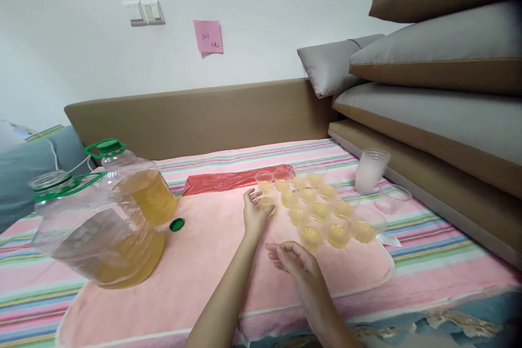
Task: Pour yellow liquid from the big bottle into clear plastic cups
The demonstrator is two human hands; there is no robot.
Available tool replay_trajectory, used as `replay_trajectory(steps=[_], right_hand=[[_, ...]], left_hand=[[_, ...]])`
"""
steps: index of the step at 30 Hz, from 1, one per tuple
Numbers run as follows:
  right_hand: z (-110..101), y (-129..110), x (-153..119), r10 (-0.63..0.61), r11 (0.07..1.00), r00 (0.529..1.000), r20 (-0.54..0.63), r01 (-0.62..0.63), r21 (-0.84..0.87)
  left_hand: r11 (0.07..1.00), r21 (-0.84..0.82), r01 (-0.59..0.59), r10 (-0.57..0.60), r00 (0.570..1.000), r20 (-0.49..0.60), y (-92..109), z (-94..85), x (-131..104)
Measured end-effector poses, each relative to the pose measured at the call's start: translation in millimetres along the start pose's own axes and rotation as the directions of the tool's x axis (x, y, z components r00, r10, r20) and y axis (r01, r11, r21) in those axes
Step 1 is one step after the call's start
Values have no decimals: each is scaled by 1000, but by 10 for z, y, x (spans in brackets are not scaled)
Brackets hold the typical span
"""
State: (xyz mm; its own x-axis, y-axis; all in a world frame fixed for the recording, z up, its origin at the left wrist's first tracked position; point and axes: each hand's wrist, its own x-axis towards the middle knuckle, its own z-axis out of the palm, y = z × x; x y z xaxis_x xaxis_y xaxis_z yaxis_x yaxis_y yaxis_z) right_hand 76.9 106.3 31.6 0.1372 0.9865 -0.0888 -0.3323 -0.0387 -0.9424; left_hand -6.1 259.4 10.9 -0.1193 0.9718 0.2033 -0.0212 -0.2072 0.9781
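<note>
My left hand (pixel 255 215) has its fingers around a clear plastic cup (pixel 267 205) of yellow liquid, at the left side of a group of similar cups. Nearer to me, my right hand (pixel 296 261) is held over the pink mat with its fingers apart and nothing in them. Several filled cups (pixel 319 210) stand close together to the right of my left hand. Two large clear jugs of yellow liquid are at the left: the front jug (pixel 110 244) has no cap, and the back jug (pixel 150 196) has a green cap on.
A green cap (pixel 176 224) lies on the pink mat (pixel 204 261). Behind it is a red plastic sheet (pixel 228 180). At the right stand stacked cups (pixel 371 171), beside a tipped clear cup (pixel 392 198). Grey and brown cushions (pixel 440 70) rise at the right, a brown backrest (pixel 196 119) behind.
</note>
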Motion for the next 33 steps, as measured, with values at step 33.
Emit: replay_trajectory(steps=[33], right_hand=[[-14,49,41,-15,1000,1000,-12,15,6]], left_hand=[[991,125,53,-54,999,4,-136,-99,80]])
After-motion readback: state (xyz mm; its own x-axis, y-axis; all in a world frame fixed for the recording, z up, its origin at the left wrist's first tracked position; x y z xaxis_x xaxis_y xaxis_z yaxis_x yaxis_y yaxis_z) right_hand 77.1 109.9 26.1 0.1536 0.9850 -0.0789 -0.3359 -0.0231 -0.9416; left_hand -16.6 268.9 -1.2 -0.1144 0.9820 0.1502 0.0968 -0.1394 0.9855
